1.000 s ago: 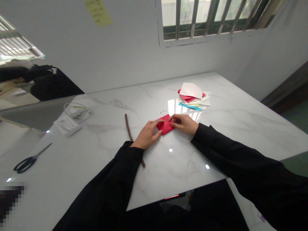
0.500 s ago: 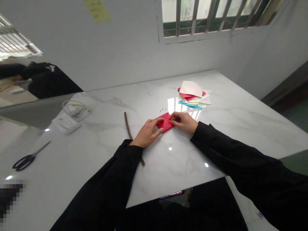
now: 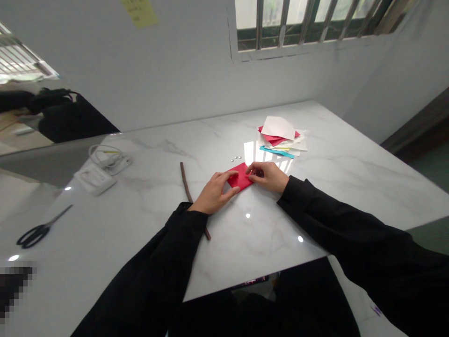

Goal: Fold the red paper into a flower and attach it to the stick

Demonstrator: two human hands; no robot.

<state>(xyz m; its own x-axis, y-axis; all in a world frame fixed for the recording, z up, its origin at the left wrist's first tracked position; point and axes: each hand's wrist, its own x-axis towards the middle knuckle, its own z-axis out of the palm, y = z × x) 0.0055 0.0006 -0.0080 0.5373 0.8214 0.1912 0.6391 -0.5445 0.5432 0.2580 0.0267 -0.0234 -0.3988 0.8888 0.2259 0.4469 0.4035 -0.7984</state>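
Only partly visible behind the fingers [image 3: 229, 175], red paper [image 3: 242, 179].

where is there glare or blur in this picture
In the head view, a striped bright patch lies between the red paper and the pile; also in the head view, round glints dot the table, and writing on the note is too blurred to read.

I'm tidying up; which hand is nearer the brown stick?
Left. The left hand is just right of the stick, sleeve crossing it; the right hand is farther right, at the red paper.
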